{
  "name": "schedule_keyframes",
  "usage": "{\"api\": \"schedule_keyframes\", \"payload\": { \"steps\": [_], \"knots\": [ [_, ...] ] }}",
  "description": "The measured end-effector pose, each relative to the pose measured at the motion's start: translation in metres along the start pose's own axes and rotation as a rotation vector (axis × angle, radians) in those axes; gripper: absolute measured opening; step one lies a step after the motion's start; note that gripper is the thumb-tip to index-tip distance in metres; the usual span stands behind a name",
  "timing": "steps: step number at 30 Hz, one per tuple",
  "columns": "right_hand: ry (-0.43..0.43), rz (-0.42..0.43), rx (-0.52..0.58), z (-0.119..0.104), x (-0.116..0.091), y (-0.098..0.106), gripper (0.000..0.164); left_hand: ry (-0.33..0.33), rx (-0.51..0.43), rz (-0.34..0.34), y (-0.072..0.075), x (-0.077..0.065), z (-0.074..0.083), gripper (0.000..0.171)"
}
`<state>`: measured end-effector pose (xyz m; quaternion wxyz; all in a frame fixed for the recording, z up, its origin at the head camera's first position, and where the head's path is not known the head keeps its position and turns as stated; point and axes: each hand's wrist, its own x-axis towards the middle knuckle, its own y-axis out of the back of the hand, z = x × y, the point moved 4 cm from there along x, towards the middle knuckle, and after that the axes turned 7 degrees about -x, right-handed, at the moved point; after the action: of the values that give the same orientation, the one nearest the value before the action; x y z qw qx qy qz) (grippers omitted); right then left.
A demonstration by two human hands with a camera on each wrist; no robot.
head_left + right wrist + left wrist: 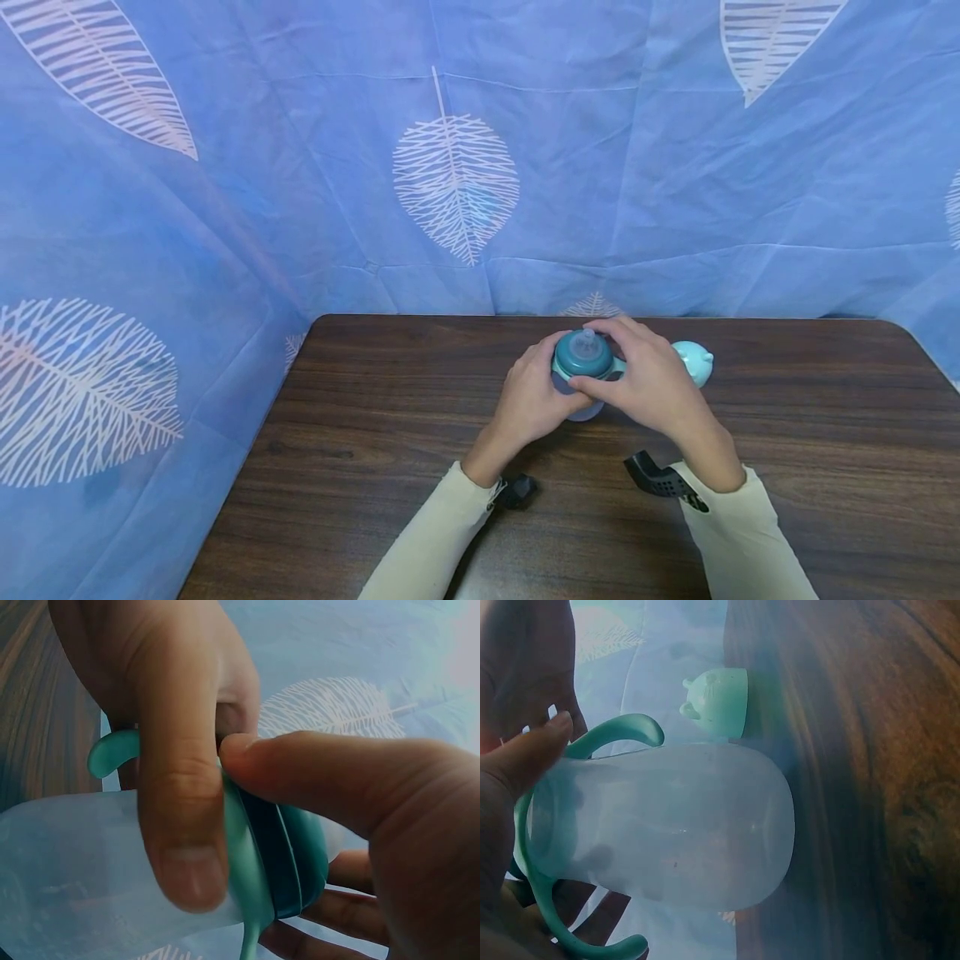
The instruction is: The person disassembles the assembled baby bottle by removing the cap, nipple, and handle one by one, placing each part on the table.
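Above the table, both hands hold a baby bottle with a translucent body (682, 825), a light green two-handled ring (544, 907) and a dark teal collar (583, 353) with a clear nipple (587, 342). My left hand (531, 396) grips the bottle near its neck; in the right wrist view its thumb lies across the upper body and handle ring. Around the teal collar curl the thumb and fingers of my right hand (651, 379). The bottle is upright, nipple at the top. Part of the ring is hidden by the fingers.
A mint green cap (694, 362) with small ear-like bumps sits on the dark wooden table (360, 450), just beyond the right hand. Behind the table hangs a blue cloth (570, 167) with white leaf prints. Both wrists wear black straps.
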<state>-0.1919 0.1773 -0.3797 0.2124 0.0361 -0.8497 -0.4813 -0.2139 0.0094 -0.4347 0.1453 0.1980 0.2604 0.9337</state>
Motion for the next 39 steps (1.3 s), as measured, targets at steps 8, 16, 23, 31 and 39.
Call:
{"api": "schedule_keyframes", "payload": {
  "steps": [8, 16, 23, 31, 39],
  "knots": [
    [-0.005, 0.021, -0.004, -0.0019, -0.0002, -0.0002, 0.071, -0.011, 0.022, 0.012, 0.0003, -0.0015, 0.0005, 0.074],
    [0.048, 0.08, -0.018, -0.0023, 0.0003, -0.0023, 0.064, -0.055, 0.01, 0.011, 0.001, -0.0004, -0.0015, 0.074],
    [0.051, 0.077, -0.025, -0.002, 0.0004, -0.0027, 0.063, -0.05, -0.002, 0.01, 0.0012, -0.0005, -0.0019, 0.073],
    [0.05, 0.05, -0.009, -0.0014, 0.0014, -0.003, 0.065, -0.048, -0.01, 0.016, 0.0017, 0.0, -0.0014, 0.071],
    [0.034, -0.009, 0.017, -0.001, 0.0001, -0.0012, 0.065, -0.038, 0.004, 0.008, 0.0012, 0.0003, -0.0014, 0.072]
  ]
}}
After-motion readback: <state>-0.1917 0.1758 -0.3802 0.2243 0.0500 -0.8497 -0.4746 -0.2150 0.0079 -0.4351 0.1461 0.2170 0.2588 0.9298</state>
